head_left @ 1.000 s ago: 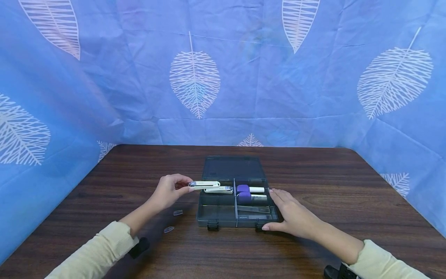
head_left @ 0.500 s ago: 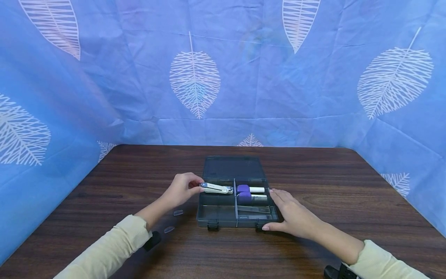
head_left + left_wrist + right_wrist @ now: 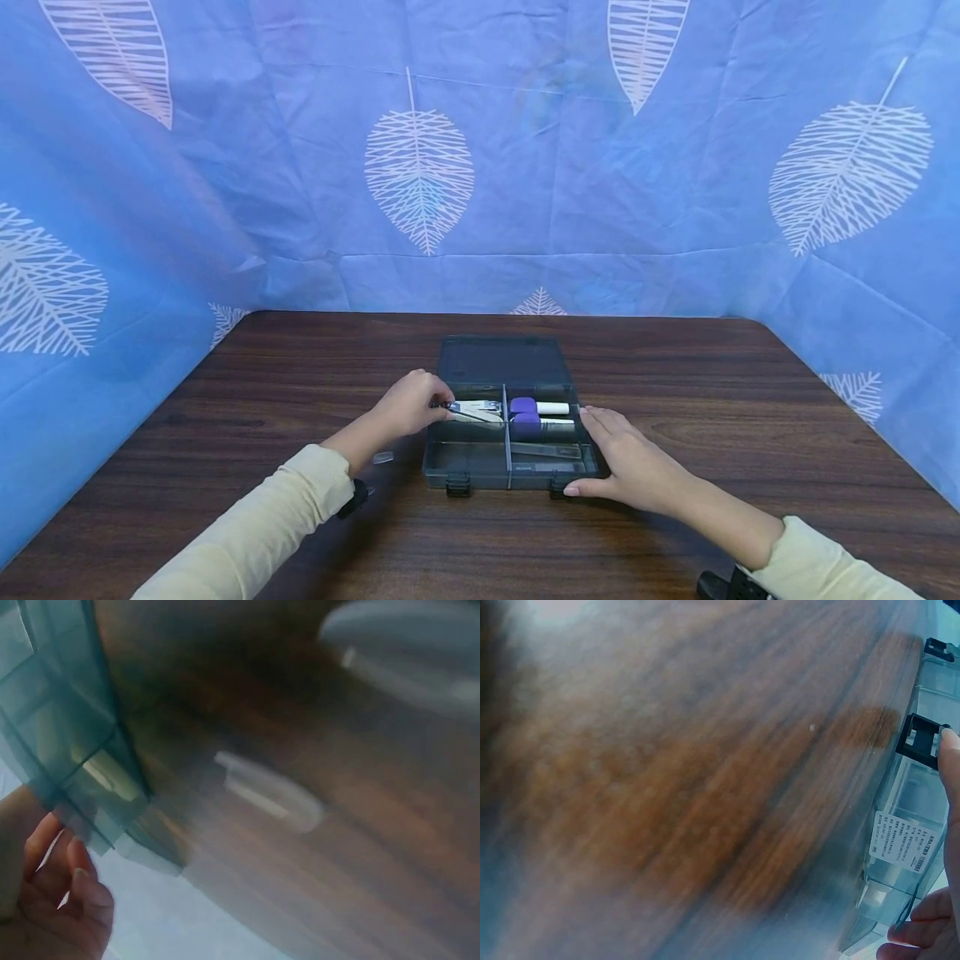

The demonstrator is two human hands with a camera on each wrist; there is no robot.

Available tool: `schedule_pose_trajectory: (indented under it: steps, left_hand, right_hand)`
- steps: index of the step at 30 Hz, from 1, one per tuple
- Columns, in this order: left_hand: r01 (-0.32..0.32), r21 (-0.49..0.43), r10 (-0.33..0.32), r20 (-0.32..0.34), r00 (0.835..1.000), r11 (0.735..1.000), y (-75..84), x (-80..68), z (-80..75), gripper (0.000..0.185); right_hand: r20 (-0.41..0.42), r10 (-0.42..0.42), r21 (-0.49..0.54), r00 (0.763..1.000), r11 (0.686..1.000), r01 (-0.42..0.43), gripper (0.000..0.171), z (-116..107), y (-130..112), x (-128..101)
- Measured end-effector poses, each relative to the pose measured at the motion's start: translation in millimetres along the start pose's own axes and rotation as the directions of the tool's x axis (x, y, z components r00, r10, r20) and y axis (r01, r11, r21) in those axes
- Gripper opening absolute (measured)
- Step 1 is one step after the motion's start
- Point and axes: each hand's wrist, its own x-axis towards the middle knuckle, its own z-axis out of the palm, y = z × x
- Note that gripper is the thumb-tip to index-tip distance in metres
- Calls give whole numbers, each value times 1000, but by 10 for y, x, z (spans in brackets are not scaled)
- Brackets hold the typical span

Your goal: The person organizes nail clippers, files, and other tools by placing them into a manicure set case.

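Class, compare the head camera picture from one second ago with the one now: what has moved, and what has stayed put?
The left hand has carried the white nail clipper rightward and down, from above the table beside the box into the grey box's rear left compartment, fingers still at its end. The right hand stays flat against the box's right side. The purple-capped items and the box have not moved.

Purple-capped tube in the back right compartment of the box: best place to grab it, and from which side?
Take the purple-capped tube by its white barrel, pinched from above: it lies flat, crosswise, with the divider at its cap end and a second tube close in front. The right hand, resting on the box, is nearest.
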Motion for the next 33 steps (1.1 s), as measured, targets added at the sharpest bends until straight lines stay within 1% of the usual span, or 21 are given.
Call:
schedule_pose_trajectory:
  steps: [4, 8, 11, 14, 17, 19, 21, 23, 25, 28, 30, 33]
  left_hand:
    - [23, 43, -26, 69, 997, 999, 30, 64, -39, 6]
    - [27, 71, -35, 119, 992, 997, 39, 122, -52, 7]
    - [34, 87, -46, 137, 989, 996, 38, 147, -44, 10]
    - [52, 87, -63, 125, 990, 995, 36, 143, -38, 7]
    - [71, 70, -77, 88, 993, 995, 30, 117, -45, 4]
    - [68, 46, -71, 51, 996, 997, 14, 89, -55, 8]
    - [49, 19, -49, -2, 999, 999, 0, 52, -70, 9]
    - [15, 1, -15, -61, 998, 1000, -16, 8, -82, 10]
    - [-20, -7, 19, -123, 992, 1000, -31, -39, -83, 12]
    - [-45, -17, 41, -194, 980, 999, -48, -114, -76, 12]
    - [-46, -40, 36, -227, 973, 998, -54, -165, -70, 12]
    - [-40, -60, 23, -259, 966, 997, -67, -242, -66, 13]
  right_hand:
    - [-5, -10, -2, 1000, 1000, 10, 101, 3, 1, 1]
    - [-9, -19, -3, 1000, 1000, 19, 101, 12, 4, -1]
    - [-13, -21, -4, 1000, 1000, 21, 100, 18, 7, -2]
    - [-16, -22, -5, 1000, 1000, 22, 100, 20, 7, -1]
    - [-17, -22, -8, 1000, 1000, 22, 100, 15, 6, -1]
    - [-15, -22, -9, 1000, 1000, 21, 101, 9, 3, 1]
    - [-14, -21, -8, 1000, 1000, 21, 101, 3, 0, 4]
    - [-11, -18, -6, 1000, 1000, 18, 101, -2, -1, 4]
    - [-9, -15, -3, 1000, 1000, 15, 101, -5, -1, 4]
    - [-6, -12, -2, 1000, 1000, 12, 101, -4, 0, 3]
    - [-7, -13, -3, 1000, 1000, 13, 101, -2, 0, 1]
    - [-14, -15, -4, 1000, 1000, 15, 101, 2, 0, -2]
